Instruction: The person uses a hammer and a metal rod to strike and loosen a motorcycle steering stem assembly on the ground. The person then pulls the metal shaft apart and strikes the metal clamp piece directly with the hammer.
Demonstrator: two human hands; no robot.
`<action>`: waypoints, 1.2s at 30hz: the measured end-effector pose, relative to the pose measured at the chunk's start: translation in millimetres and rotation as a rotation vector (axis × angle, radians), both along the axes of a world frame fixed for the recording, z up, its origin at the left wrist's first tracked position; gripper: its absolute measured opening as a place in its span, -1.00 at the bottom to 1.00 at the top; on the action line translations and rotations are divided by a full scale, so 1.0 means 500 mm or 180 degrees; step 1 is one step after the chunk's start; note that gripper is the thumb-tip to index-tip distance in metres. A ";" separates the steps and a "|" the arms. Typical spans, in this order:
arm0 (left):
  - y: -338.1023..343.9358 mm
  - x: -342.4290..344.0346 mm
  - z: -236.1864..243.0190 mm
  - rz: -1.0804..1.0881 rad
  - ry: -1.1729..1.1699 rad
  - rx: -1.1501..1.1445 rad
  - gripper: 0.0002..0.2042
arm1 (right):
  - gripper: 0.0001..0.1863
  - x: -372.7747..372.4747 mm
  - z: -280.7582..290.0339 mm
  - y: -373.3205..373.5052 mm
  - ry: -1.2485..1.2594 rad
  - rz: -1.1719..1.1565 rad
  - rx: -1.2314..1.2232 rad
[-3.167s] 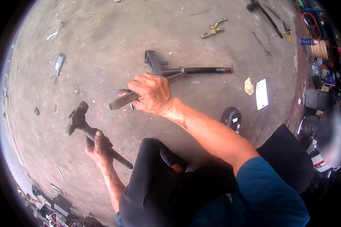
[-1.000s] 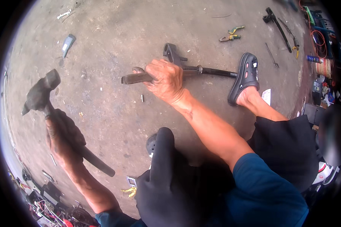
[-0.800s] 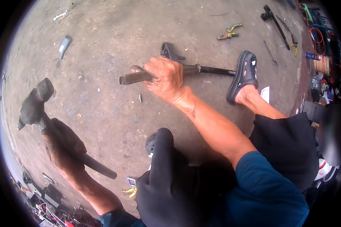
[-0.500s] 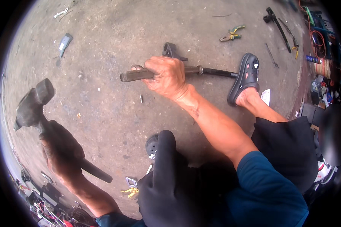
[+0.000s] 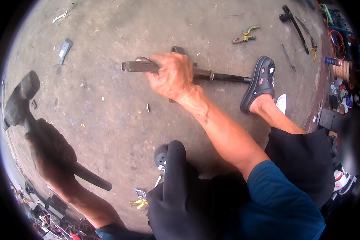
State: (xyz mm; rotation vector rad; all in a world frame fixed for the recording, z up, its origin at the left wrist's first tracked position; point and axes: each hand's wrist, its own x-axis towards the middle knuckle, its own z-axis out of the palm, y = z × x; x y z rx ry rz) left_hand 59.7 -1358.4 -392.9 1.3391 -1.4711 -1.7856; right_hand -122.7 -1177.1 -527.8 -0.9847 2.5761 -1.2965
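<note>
My left hand [image 5: 52, 150] is wrapped round the handle of a hammer [image 5: 22, 98], whose dark steel head is raised at the left with the handle's end sticking out below my fist. Ahead of me, my right hand [image 5: 172, 76] grips a long metal bar [image 5: 232, 78] lying crosswise. The bar has a blunt, worn left end, a collar right of my hand and a thinner black length reaching my shoe [image 5: 260, 82]. Behind my fingers shows part of a dark metal bracket [image 5: 178, 50] with a rounded ring; my hand and the bar hide the rest.
Green-and-yellow pliers [image 5: 247, 35] and a black T-shaped tool [image 5: 294, 28] lie at the far right. A grey handheld device [image 5: 65, 49] and a wrench [image 5: 60, 17] are far left. A small metal pin [image 5: 148, 107] rests nearer me. Clutter [image 5: 340, 92] lines the right edge.
The hammer and my left hand have moved left and a little farther away. My right hand has shifted slightly left and away, with the bar's left end raised farther up the picture.
</note>
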 end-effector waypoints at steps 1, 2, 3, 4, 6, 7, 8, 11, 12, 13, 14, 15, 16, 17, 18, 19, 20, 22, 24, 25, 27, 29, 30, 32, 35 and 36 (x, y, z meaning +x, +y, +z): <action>-0.007 -0.009 -0.013 -0.0007 0.0008 0.0024 -0.52 | -0.84 -0.005 -0.001 0.002 0.0011 -0.0031 0.0085; -0.012 -0.017 -0.024 -0.0224 -0.0079 -0.0105 -0.52 | -0.84 -0.009 -0.003 0.003 0.0019 -0.0058 0.0163; -0.016 -0.026 -0.035 -0.0438 -0.0168 -0.0240 -0.53 | -0.84 -0.011 -0.007 0.003 0.0021 -0.0057 0.0173; 0.019 -0.057 -0.051 -0.0730 -0.0243 -0.0239 -0.52 | -0.83 -0.020 -0.015 0.014 0.0089 -0.0096 0.0191; 0.067 -0.088 -0.073 -0.1528 -0.0599 -0.0260 -0.50 | -0.82 -0.021 -0.022 0.015 0.0131 -0.0116 0.0170; 0.068 -0.092 -0.082 -0.1971 -0.0693 -0.0304 -0.48 | -0.82 -0.020 -0.022 0.013 0.0120 -0.0130 0.0219; 0.059 -0.092 -0.077 -0.1792 -0.0596 -0.0381 -0.49 | -0.82 -0.021 -0.021 0.013 0.0113 -0.0147 0.0275; 0.015 -0.109 -0.035 -0.0873 -0.0138 -0.0322 -0.51 | -0.85 -0.036 -0.004 0.007 -0.0210 -0.0082 0.0382; -0.013 -0.103 -0.027 -0.0782 -0.0011 -0.0206 -0.52 | -0.85 -0.031 -0.002 0.004 -0.0232 -0.0069 0.0361; -0.045 -0.077 0.024 -0.0615 0.0025 -0.0260 -0.53 | -0.85 -0.009 0.018 -0.031 -0.0407 0.0024 0.0240; -0.026 -0.098 -0.013 -0.0563 0.0136 0.0001 -0.56 | -0.85 -0.018 0.007 -0.015 -0.0427 -0.0032 0.0406; 0.026 -0.119 -0.050 -0.0770 -0.0142 -0.0408 -0.56 | -0.85 -0.029 -0.004 -0.001 -0.0370 -0.0077 0.0496; 0.043 -0.124 -0.076 -0.1658 -0.0556 -0.0330 -0.52 | -0.87 -0.038 -0.005 0.008 -0.0552 -0.0052 0.0725; 0.073 -0.144 -0.081 -0.2267 -0.0920 -0.0042 -0.50 | -0.88 -0.042 -0.002 0.004 -0.0755 0.0025 0.0901; 0.095 -0.145 -0.086 -0.2663 -0.1168 -0.0156 -0.50 | -0.88 -0.027 -0.015 0.005 -0.0414 0.0068 0.0544; 0.103 -0.133 -0.089 -0.2797 -0.1180 -0.0270 -0.54 | -0.88 -0.011 -0.014 0.004 -0.0086 0.0084 0.0228; 0.097 -0.132 -0.077 -0.2431 -0.0950 -0.0377 -0.53 | -0.88 -0.013 -0.015 0.001 -0.0244 0.0193 0.0659; 0.059 -0.137 -0.057 -0.1440 -0.0316 -0.0533 -0.53 | -0.88 -0.037 -0.006 -0.010 -0.0361 0.0121 0.0643; 0.034 -0.132 -0.026 -0.0402 -0.0052 -0.0342 -0.55 | -0.87 -0.033 0.000 -0.014 -0.0540 0.0014 0.0541; 0.005 -0.111 -0.006 -0.0311 0.0125 -0.0308 -0.56 | -0.87 -0.029 0.006 -0.025 -0.0562 0.0063 0.0441; 0.033 -0.112 -0.028 -0.0702 -0.0324 -0.0365 -0.58 | -0.85 -0.028 0.012 -0.009 -0.0848 0.0137 0.0566; 0.073 -0.125 -0.042 -0.1807 -0.0996 0.0037 -0.51 | -0.86 -0.033 -0.004 0.006 -0.0518 0.0046 0.0497; 0.074 -0.118 -0.050 -0.2200 -0.1011 0.0199 -0.50 | -0.86 -0.028 -0.015 0.011 -0.0350 0.0103 0.0467; 0.066 -0.099 -0.049 -0.1782 -0.0728 -0.0094 -0.50 | -0.85 -0.021 -0.013 0.011 -0.0205 0.0175 0.0473; 0.008 -0.081 -0.008 -0.0498 0.0001 -0.0524 -0.56 | -0.81 -0.013 0.001 0.006 -0.0282 0.0082 0.0531; 0.003 -0.066 -0.005 -0.0455 0.0106 -0.0464 -0.56 | -0.79 -0.006 0.004 0.009 -0.0305 0.0101 0.0481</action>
